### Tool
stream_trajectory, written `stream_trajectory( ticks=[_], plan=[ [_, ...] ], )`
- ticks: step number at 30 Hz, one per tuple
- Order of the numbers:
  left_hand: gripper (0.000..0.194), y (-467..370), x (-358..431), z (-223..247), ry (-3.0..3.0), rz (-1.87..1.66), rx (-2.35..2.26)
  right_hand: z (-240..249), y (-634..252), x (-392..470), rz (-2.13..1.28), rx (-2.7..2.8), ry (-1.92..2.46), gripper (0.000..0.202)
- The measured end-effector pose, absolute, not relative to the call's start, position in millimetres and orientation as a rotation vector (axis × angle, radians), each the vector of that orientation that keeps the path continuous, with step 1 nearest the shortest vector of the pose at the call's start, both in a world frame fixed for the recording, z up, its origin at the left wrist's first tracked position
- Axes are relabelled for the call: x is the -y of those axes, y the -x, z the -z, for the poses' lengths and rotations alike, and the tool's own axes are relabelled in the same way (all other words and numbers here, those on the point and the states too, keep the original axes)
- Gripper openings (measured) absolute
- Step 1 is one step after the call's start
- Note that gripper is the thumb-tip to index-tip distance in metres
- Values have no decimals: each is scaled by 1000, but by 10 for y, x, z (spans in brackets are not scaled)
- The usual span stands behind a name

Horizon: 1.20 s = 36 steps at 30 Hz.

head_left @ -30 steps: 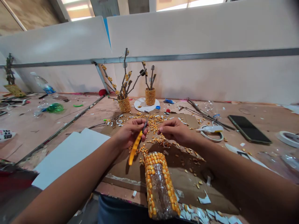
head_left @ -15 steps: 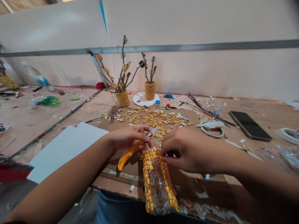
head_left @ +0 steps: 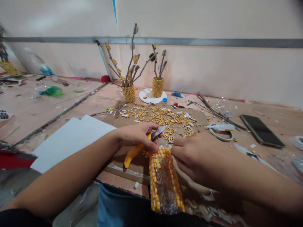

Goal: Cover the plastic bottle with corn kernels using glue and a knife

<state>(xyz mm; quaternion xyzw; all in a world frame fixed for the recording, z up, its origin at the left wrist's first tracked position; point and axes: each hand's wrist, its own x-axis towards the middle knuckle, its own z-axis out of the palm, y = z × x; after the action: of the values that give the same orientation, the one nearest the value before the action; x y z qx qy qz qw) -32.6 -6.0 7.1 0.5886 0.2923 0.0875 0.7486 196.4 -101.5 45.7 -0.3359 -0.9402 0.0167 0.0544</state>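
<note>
A clear plastic bottle (head_left: pixel 163 181) partly covered in rows of corn kernels leans at the table's front edge, with a bare see-through strip facing me. My left hand (head_left: pixel 144 137) is closed around a knife (head_left: pixel 132 154) with a curved yellow handle, its blade pointing up and right. The left thumb is at the bottle's kernel-covered upper end. Beside that end, on the right, my right hand (head_left: pixel 189 154) is closed with its fingers curled in. Whatever its fingertips hold is hidden behind the hand.
Loose corn kernels (head_left: pixel 168 118) lie scattered over cardboard ahead. Behind them stand two kernel-covered pots (head_left: pixel 129 94) with twigs. White sheets (head_left: pixel 73 138) lie at left. A phone (head_left: pixel 261 130), a tape roll (head_left: pixel 221 136) and a glue tube (head_left: pixel 222 127) are at right.
The knife blade now shows more fully beyond the left fingers. My right hand has shifted slightly and its fingers have curled tighter. The whole view has moved a little.
</note>
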Motion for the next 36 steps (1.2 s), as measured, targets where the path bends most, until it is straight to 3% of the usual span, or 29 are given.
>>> stream_trajectory(
  ticks=[7,12,26,36],
  plan=[
    [47,311,60,-57,-1254,-185,-634,-462,-1880,1069,123,3010,1242,4],
    [57,310,49,-49,-1239,-163,-651,-606,-1779,1063,32,3137,1392,14],
    [47,311,64,-23,-1291,-191,-664,-370,-1872,1125,169,2919,842,12],
    [44,304,71,-34,-1288,-192,-633,-304,-1868,1115,109,2915,805,15]
  ],
)
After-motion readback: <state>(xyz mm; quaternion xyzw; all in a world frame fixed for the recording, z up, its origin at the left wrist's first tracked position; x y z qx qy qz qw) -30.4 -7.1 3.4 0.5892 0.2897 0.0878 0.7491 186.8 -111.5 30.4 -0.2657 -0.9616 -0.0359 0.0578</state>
